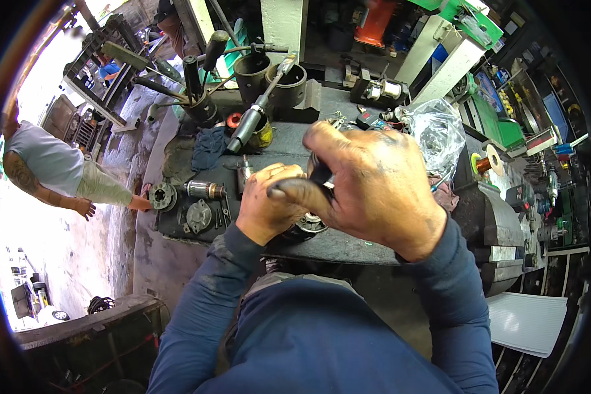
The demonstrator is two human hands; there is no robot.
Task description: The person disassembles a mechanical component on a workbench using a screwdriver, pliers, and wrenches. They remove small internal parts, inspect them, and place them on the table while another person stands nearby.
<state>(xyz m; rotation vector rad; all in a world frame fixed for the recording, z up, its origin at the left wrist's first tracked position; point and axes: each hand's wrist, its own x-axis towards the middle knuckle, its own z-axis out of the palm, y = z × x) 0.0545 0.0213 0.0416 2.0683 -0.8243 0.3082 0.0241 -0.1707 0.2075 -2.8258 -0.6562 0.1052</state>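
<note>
Close together over the bench's front edge, both hands work above a round metal motor part [310,224], mostly hidden beneath them. My left hand [269,202] is closed, its fingers curled beside that part; what it grips is hidden. My right hand [389,187] is closed too, thumb stretched toward the left hand. A dark piece [320,172] shows between its fingers, too covered to name. Left of my hands lie a motor armature [205,190] with a copper-coloured end, a round metal end cover [199,215] and a thick ring-shaped housing [163,196].
Metal pots [251,77] with tools stand at the back, a long grey tool [249,125] leaning against them. A dark rag [209,148] lies nearby. At right are a clear plastic bag [438,133] and a wire spool [489,164]. Another person [52,164] stands left, a hand near the housing.
</note>
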